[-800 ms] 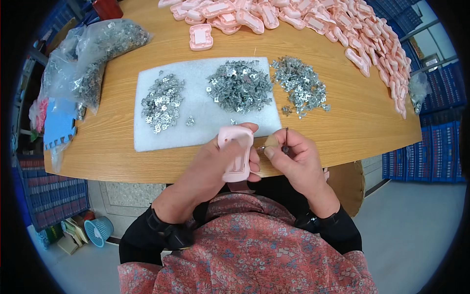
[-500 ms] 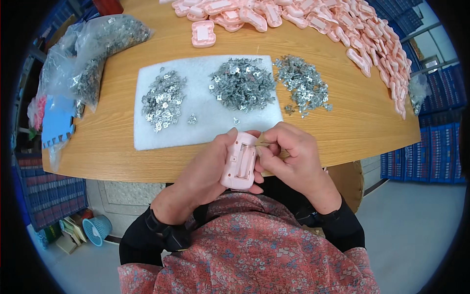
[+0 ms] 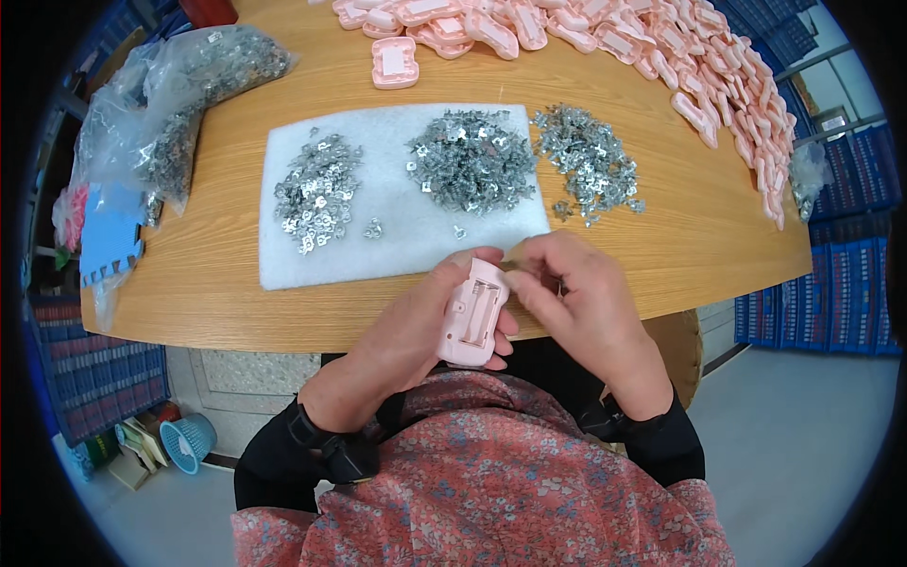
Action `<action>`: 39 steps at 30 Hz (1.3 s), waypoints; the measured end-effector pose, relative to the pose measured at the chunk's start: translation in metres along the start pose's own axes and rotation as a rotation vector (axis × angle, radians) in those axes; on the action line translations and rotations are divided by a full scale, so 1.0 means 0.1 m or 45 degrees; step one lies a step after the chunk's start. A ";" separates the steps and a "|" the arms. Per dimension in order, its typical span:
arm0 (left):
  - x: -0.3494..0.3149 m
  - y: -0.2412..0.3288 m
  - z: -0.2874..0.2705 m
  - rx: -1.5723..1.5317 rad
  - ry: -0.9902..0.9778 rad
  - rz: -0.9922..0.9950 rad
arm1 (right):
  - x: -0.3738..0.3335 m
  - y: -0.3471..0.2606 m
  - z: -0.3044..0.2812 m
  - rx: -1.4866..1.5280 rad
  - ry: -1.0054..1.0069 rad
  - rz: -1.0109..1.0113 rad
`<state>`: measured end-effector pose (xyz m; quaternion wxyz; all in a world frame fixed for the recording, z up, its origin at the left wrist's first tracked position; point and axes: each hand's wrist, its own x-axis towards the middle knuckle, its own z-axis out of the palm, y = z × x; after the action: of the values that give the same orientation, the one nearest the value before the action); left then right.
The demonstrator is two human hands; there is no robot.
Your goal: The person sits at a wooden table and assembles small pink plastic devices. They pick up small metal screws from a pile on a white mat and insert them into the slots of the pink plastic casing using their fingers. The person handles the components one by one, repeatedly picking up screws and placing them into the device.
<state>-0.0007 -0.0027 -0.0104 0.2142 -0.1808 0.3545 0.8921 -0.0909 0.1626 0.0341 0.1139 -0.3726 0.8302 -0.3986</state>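
A pale pink plastic housing point(image 3: 460, 335) rests tilted in my left hand point(image 3: 402, 317), its long battery compartment point(image 3: 484, 312) facing up. My left thumb presses its upper left edge, and the fingers wrap beneath to show on the right side. My right hand point(image 3: 595, 302) is closed at the housing's upper right corner, thumb and forefinger pinching a thin brass-coloured tool point(image 3: 511, 266). Most of that tool is hidden by the fingers. Small metal contacts are visible at the compartment's upper end.
A white foam sheet point(image 3: 378, 265) carries two piles of small metal clips point(image 3: 472, 161), and another clip pile point(image 3: 590, 165) lies right of it. Many pink housings point(image 3: 652, 42) cover the table's far right. Plastic bags of metal parts point(image 3: 179, 113) and a blue foam mat point(image 3: 109, 236) sit left.
The housing has shifted slightly right and tilted more. My right hand has moved a little up and right, drawing the tool from the compartment's upper end to the housing's corner.
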 end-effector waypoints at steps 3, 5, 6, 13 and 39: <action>0.00 0.04 0.01 0.026 -0.065 0.037 | -0.04 0.10 0.00 0.411 -0.085 0.282; 0.00 0.04 0.01 0.034 -0.104 0.063 | -0.06 0.20 0.01 0.824 -0.294 0.489; 0.00 0.03 0.02 0.072 -0.074 0.076 | -0.07 0.23 0.03 0.923 -0.292 0.505; -0.03 0.00 0.07 0.339 0.050 0.187 | -0.08 0.21 0.06 1.034 -0.274 0.536; -0.02 0.07 0.00 0.533 0.023 0.252 | -0.08 0.24 0.13 0.915 -0.231 0.492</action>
<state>-0.0029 -0.0082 -0.0060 0.1553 -0.1049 0.5497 0.8141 -0.0919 0.1705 0.0074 0.3821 -0.1800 0.6796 -0.5998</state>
